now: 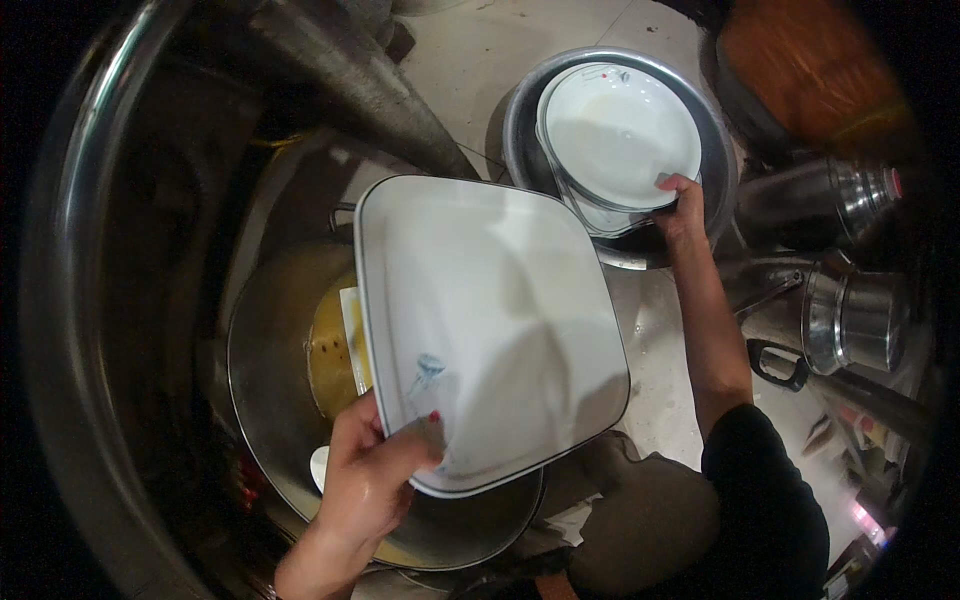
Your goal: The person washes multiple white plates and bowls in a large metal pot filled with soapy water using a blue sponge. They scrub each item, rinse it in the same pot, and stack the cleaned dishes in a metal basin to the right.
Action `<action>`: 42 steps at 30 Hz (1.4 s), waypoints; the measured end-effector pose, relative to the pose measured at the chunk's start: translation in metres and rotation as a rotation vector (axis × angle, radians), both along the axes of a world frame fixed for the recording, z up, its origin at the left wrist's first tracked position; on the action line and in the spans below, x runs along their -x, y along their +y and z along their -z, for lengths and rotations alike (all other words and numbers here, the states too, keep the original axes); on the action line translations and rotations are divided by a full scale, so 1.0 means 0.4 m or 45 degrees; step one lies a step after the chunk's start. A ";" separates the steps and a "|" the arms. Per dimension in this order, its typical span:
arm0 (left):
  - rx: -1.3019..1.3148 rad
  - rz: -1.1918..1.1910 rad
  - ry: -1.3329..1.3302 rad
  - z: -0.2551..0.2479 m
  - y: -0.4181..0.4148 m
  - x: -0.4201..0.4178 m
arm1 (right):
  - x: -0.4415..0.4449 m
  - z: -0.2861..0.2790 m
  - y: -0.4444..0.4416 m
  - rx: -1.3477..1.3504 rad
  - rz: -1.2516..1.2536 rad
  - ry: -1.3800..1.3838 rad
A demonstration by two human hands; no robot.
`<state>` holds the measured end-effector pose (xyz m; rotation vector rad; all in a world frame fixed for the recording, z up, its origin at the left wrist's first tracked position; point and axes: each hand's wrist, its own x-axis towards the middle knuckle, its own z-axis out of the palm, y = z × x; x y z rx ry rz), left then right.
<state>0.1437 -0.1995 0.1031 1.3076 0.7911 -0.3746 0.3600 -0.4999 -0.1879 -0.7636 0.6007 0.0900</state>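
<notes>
My left hand grips a square white ceramic plate by one corner, thumb on its face. The plate has a dark rim and a small blue and red motif, and is tilted above a large metal pot. Yellowish liquid fills the pot's bottom, where a white dish is partly hidden by the plate. At upper right, my right hand pinches the rim of stacked round white plates. Those plates rest in a round metal basin over another white plate.
The basin stands on a tiled floor. A steel thermos flask and a metal kettle are to the right. A thick grey pipe or leg slants across the upper left, near a curved shiny metal rim.
</notes>
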 end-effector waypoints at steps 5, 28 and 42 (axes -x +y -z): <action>-0.027 0.126 0.023 0.017 -0.045 -0.090 | 0.022 0.011 -0.018 -0.039 0.022 0.039; 0.410 -0.045 -0.151 0.517 -0.259 -0.396 | 0.099 -0.154 -0.113 0.067 0.093 0.015; -0.193 1.098 -0.134 0.647 -0.237 -0.498 | 0.053 -0.052 -0.088 0.005 0.010 0.165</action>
